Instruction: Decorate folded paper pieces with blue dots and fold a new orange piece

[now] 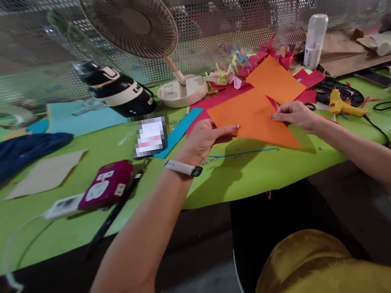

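Between my hands an orange sheet of paper (253, 118) is held just above the green table, its near right corner pointing down toward me. My left hand (212, 136), with a watch on the wrist, pinches the left edge, thumb lying on top. On the right edge, my right hand (293, 115) grips the sheet between thumb and fingers, close to a narrow notch or fold. A second orange sheet (276, 79) lies behind it, over red paper (224, 96). A blue paper strip (180, 131) rests to the left of my left hand.
A fan (181, 91) and a black bottle (119, 86) stand at the back. Crumpled paper pieces (235, 71) lie by a white cylinder (316, 42). At right is a yellow glue gun (344, 102) with a cord; at left, a purple power box (106, 185) with a white cable.
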A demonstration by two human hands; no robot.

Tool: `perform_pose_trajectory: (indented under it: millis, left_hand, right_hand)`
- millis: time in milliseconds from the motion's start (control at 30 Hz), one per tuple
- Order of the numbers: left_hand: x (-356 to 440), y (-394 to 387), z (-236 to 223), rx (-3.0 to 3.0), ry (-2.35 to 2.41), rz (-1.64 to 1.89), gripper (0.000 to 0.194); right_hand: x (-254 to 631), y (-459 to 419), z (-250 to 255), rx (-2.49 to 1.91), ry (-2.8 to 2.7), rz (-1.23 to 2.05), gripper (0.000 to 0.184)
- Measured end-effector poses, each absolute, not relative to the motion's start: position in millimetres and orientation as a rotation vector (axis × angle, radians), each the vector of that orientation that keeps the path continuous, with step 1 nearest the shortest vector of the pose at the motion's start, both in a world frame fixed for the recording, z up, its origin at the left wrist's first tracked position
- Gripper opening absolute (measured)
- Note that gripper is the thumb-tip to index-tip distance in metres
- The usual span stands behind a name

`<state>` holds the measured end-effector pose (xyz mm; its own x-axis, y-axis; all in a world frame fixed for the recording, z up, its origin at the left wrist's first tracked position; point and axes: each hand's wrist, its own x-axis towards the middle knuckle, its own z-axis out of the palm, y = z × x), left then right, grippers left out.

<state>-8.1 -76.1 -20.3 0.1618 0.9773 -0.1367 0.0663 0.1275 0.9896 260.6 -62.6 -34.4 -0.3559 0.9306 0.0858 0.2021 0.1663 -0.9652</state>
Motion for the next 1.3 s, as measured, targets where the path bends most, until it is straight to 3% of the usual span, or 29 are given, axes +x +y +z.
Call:
perform_pose_trajectory:
  millis: [100, 200, 400, 633, 900, 1033, 1200, 1300]
  left_hand:
    - [-18, -95, -28, 1.272, 1.252, 0.771, 0.035]
    - [-30, -107, -37, 1.331, 1.338, 0.629, 0.041]
    - [-41, -117, -43, 2.011, 1.576, 1.19, 0.054]
    - [-3, -142, -58, 2.647, 1.041, 0.152, 0.09]
    - [-3, -140, -60, 2.703, 1.047, -0.021, 0.093]
    - [-3, -139, -61, 2.704, 1.063, -0.039, 0.092]
    - [-4, -139, -68, 2.711, 1.079, -0.076, 0.099]
    - [-5, -138, -70, 2.719, 1.089, -0.078, 0.103]
  right_hand:
    - [257, -61, -35, -1.168, -1.93, 1.349, 0.044]
    - [250, -56, -35, -1.185, -2.186, 1.227, 0.04]
    - [239, -41, -38, -1.205, -2.448, 0.897, 0.038]
    - [237, -47, -39, -1.256, -2.509, 0.667, 0.038]
    - [234, -70, -34, -1.645, -2.459, 0.22, 0.016]
    - [234, -99, -42, -1.415, -2.517, -0.056, 0.035]
    - [228, -138, -69, -1.044, -2.788, -0.008, 0.075]
    - [228, -147, -79, -1.036, -2.837, 0.036, 0.088]
